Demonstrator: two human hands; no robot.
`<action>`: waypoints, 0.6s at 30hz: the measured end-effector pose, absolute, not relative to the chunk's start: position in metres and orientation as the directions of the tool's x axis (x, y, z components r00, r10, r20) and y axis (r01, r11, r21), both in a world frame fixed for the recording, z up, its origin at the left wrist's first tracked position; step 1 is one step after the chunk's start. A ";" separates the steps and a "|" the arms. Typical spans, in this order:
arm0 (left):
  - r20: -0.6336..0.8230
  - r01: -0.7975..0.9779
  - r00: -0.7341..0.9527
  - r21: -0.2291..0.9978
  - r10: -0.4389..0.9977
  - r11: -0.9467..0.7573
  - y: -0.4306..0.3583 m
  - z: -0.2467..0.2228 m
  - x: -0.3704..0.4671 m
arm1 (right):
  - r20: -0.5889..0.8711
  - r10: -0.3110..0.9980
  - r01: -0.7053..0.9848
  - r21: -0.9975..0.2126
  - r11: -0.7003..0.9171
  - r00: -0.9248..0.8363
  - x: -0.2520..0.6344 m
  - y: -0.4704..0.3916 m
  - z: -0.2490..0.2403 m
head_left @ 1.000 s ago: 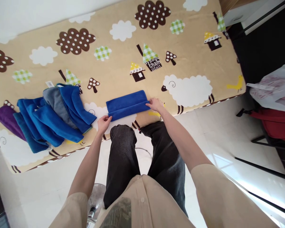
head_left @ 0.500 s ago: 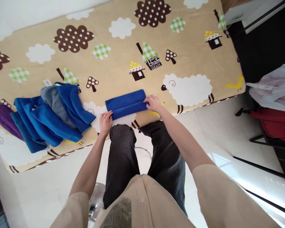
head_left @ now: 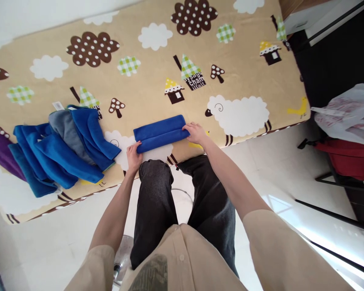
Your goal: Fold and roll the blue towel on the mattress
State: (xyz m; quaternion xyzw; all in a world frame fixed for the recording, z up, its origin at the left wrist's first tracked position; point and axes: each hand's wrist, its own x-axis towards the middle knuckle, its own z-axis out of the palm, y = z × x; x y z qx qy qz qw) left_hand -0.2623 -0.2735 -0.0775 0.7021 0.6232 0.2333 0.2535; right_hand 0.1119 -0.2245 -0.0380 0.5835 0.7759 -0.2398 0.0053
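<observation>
A blue cloth point(head_left: 160, 131), folded into a long strip with a crease along its length, lies on the patterned beige cover point(head_left: 236, 52) near its front edge. At the strip's lower left corner, my left hand point(head_left: 134, 156) pinches the fabric. My right hand point(head_left: 194, 132) grips the right end between thumb and fingers. Left of the strip is a row of overlapping blue cloths point(head_left: 53, 155), with a grey cloth point(head_left: 69, 131) among them and a purple cloth point(head_left: 4, 152) at the far left.
My legs in dark trousers point(head_left: 156, 202) are against the cover's front edge. A metal stool base point(head_left: 123, 254) stands on the floor below. To the right are a white plastic bag point(head_left: 348, 115), a red bag point(head_left: 348, 157) and black metal bars point(head_left: 336, 217).
Both hands keep their places at the ends of the blue strip, with the left fingers drawn slightly closer to its corner. The view has shifted a little.
</observation>
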 end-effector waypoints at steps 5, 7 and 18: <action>0.008 0.684 -0.004 0.729 1.000 -0.003 -0.270 -0.080 -0.261 | -0.330 0.932 0.852 -0.522 -0.047 -0.151 0.115 -0.222 -0.039; -0.046 0.669 -0.056 0.740 0.997 0.072 -0.268 -0.080 -0.262 | -0.365 0.927 0.803 -0.578 -0.149 -0.091 0.116 -0.220 -0.038; -0.252 0.527 -0.197 0.787 0.947 0.319 -0.265 -0.074 -0.267 | -0.448 0.894 0.806 -0.529 -0.264 -0.001 0.114 -0.216 -0.045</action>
